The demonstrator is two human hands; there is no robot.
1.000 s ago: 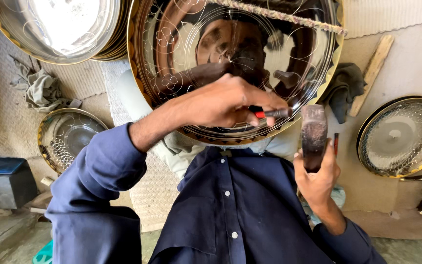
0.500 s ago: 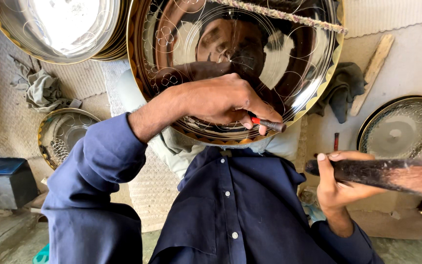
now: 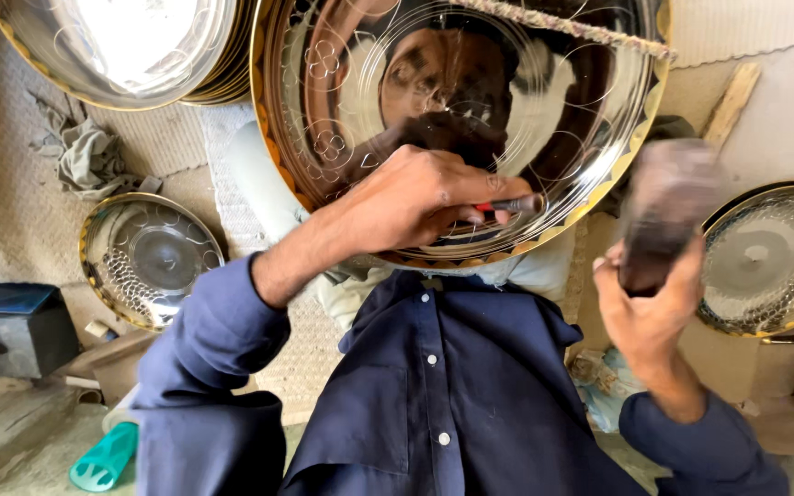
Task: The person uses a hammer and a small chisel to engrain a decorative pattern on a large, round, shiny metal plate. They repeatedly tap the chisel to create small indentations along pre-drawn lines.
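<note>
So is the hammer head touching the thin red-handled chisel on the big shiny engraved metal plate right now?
No, the blurred hammer in the right hand is raised apart from the chisel that the left hand holds to the plate.

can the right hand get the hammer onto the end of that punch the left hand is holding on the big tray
Probably yes. The right hand holds the hammer raised just beside the punch, with open air between. The left hand grips the punch near its tip on the big tray, leaving its end exposed.
</note>
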